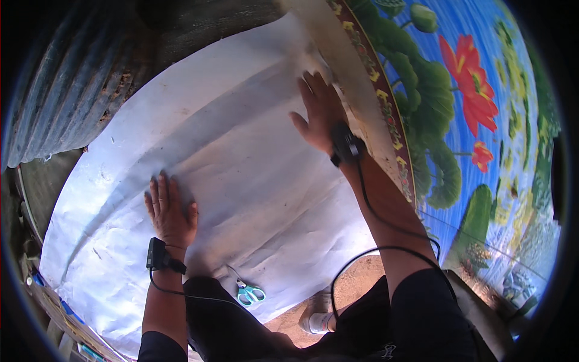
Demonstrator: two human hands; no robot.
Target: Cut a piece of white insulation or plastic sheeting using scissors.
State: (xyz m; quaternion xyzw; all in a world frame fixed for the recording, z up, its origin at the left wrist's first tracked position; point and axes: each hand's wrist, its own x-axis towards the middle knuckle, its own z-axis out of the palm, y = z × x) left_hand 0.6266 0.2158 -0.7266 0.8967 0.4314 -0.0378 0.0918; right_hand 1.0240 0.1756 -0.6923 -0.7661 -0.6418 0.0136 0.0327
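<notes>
A large white sheet (253, 175), creased and slightly dirty, lies spread out in front of me. Flat on its left part rests my left hand (170, 211), fingers stretched forward and thumb apart. My right hand (319, 111) is spread over the sheet's far right part, close to its edge; whether it presses down is hard to tell. Neither hand holds anything. Scissors with teal and white handles (249, 294) lie on the sheet near my knees, their blades partly hard to make out. Each wrist wears a small black device with a cable.
Along the right stands a panel painted with lotus flowers and leaves (434, 102), with a patterned border. Grey corrugated metal (72, 84) is at the far left. My shoe (315, 317) stands on brown ground by the sheet's near edge. Assorted items (66, 314) sit at the lower left.
</notes>
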